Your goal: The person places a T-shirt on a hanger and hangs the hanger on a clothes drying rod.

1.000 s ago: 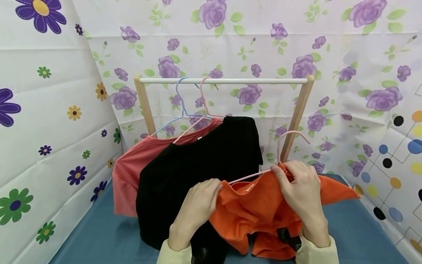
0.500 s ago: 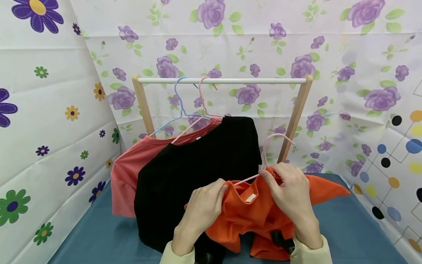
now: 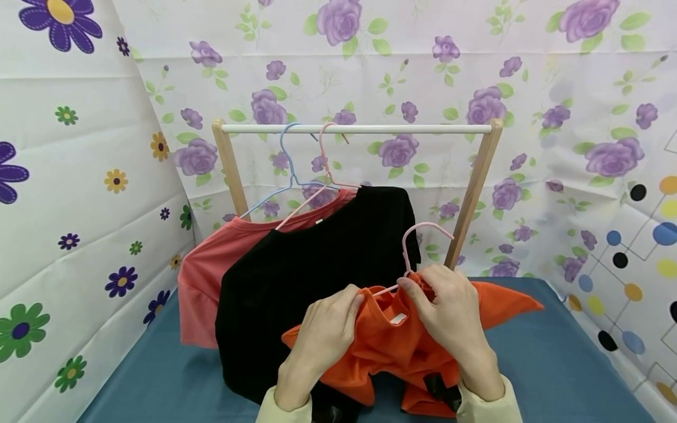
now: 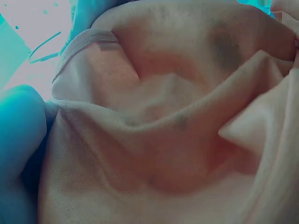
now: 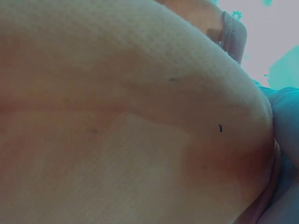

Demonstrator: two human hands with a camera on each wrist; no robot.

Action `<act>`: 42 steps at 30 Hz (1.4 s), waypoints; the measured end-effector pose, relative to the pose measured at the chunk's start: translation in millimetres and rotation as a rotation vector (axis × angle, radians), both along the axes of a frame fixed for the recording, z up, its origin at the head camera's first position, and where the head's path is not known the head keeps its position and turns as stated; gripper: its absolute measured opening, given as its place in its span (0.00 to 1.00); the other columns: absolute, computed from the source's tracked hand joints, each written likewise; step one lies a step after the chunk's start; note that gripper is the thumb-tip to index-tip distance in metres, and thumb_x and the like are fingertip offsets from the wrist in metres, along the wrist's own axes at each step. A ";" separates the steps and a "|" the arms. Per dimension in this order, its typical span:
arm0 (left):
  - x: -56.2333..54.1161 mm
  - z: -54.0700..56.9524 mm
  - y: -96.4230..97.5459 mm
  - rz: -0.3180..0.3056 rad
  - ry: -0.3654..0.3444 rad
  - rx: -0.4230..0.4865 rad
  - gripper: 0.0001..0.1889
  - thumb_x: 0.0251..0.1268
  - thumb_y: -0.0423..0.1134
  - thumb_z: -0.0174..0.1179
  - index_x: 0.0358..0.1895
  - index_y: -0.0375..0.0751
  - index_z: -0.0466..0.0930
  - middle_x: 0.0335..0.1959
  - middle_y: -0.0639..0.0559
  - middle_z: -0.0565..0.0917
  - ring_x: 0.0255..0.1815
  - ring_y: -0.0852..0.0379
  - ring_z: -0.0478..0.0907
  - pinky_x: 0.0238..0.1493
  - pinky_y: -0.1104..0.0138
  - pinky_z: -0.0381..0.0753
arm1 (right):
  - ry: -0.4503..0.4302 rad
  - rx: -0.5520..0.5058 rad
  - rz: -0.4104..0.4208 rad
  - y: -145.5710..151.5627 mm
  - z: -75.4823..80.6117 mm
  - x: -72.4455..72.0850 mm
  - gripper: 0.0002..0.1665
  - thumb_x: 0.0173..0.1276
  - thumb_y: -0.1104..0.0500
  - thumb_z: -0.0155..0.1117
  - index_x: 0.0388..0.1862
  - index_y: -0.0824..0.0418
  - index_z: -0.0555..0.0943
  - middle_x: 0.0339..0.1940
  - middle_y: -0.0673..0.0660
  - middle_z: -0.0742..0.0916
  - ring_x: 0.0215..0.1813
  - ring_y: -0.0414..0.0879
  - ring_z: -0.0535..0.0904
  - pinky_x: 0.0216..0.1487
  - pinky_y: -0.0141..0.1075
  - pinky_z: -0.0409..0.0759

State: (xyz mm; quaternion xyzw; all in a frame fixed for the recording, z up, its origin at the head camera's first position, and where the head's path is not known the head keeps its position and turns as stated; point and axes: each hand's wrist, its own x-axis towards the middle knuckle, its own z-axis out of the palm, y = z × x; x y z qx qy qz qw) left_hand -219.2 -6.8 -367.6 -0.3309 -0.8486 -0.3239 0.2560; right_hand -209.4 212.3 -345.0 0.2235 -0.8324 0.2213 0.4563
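Observation:
An orange shirt (image 3: pixel 388 352) with a white neck label hangs bunched between both hands in the head view. My left hand (image 3: pixel 325 335) pinches its neckline at the left side. My right hand (image 3: pixel 449 314) grips the gathered collar near the base of a pink hanger's hook (image 3: pixel 406 247). The hanger's arm shows across the neck opening; the rest of it is hidden in the cloth. One sleeve sticks out to the right. In the left wrist view, folds of the shirt (image 4: pixel 154 158) fill most of the picture, and in the right wrist view its cloth (image 5: pixel 131 140) does likewise.
A rack with a white rail (image 3: pixel 402 129) and wooden posts (image 3: pixel 473 194) stands behind. From it hang a coral shirt (image 3: pixel 203 282) on a blue hanger (image 3: pixel 288 158) and a black shirt (image 3: pixel 312 258) on a pink one. Blue cloth (image 3: pixel 153 364) covers the table.
My right hand has moved left toward the left hand, carrying the collar and hanger hook leftward and slightly down. The neckline has bunched more, and shirt cloth now sticks out left of my left hand.

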 end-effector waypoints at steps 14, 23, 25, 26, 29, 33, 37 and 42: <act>1.9 0.0 -1.0 -0.018 -0.012 0.010 0.15 0.81 0.47 0.40 0.34 0.49 0.71 0.17 0.63 0.61 0.15 0.69 0.60 0.17 0.73 0.62 | -0.027 0.035 0.063 -9.1 -2.7 -0.4 0.10 0.63 0.52 0.71 0.26 0.51 0.79 0.22 0.41 0.74 0.24 0.36 0.66 0.29 0.34 0.62; 0.2 0.4 -4.6 -0.023 -0.044 0.019 0.17 0.81 0.49 0.38 0.32 0.50 0.70 0.17 0.62 0.62 0.14 0.68 0.60 0.17 0.73 0.62 | -0.152 -0.009 0.110 3.8 -1.9 0.1 0.06 0.67 0.57 0.68 0.30 0.50 0.81 0.26 0.39 0.77 0.28 0.36 0.69 0.33 0.37 0.70; -0.3 0.2 -6.3 -0.026 -0.044 0.031 0.16 0.81 0.48 0.39 0.33 0.51 0.71 0.17 0.63 0.62 0.15 0.68 0.61 0.17 0.73 0.63 | -0.164 -0.014 0.112 5.9 -1.9 -0.3 0.06 0.68 0.59 0.66 0.30 0.50 0.81 0.26 0.40 0.77 0.28 0.36 0.69 0.32 0.36 0.69; -0.6 0.2 -7.3 -0.026 -0.042 0.037 0.16 0.81 0.48 0.39 0.33 0.51 0.71 0.17 0.63 0.62 0.15 0.68 0.60 0.17 0.73 0.63 | -0.166 -0.016 0.115 6.9 -1.7 -0.4 0.06 0.69 0.59 0.65 0.30 0.51 0.81 0.26 0.40 0.76 0.28 0.36 0.69 0.31 0.36 0.69; -1.5 0.6 -10.2 -0.026 -0.044 0.056 0.15 0.81 0.48 0.40 0.32 0.51 0.70 0.17 0.63 0.61 0.14 0.68 0.60 0.18 0.72 0.63 | -0.163 -0.025 0.116 10.2 -1.4 -0.9 0.07 0.70 0.60 0.63 0.31 0.52 0.81 0.25 0.40 0.76 0.28 0.37 0.70 0.30 0.35 0.70; -2.5 1.3 -14.0 -0.027 -0.047 0.070 0.15 0.81 0.47 0.41 0.32 0.51 0.70 0.17 0.63 0.61 0.14 0.68 0.60 0.18 0.72 0.63 | -0.163 -0.040 0.116 15.2 -1.4 -1.4 0.07 0.71 0.61 0.62 0.32 0.51 0.83 0.24 0.39 0.74 0.27 0.36 0.70 0.29 0.34 0.70; -3.7 1.8 -17.2 -0.027 -0.053 0.083 0.15 0.81 0.47 0.41 0.31 0.51 0.69 0.17 0.63 0.61 0.14 0.68 0.60 0.18 0.72 0.63 | -0.153 -0.046 0.112 20.0 -1.0 -1.9 0.11 0.71 0.61 0.62 0.28 0.49 0.81 0.21 0.39 0.71 0.24 0.36 0.67 0.27 0.33 0.66; -5.1 2.9 -21.0 -0.024 -0.038 0.104 0.16 0.81 0.47 0.42 0.29 0.52 0.68 0.17 0.63 0.61 0.14 0.68 0.59 0.18 0.72 0.62 | -0.134 -0.055 0.103 25.0 0.0 -2.5 0.16 0.71 0.62 0.62 0.23 0.47 0.76 0.18 0.39 0.67 0.20 0.35 0.62 0.24 0.32 0.62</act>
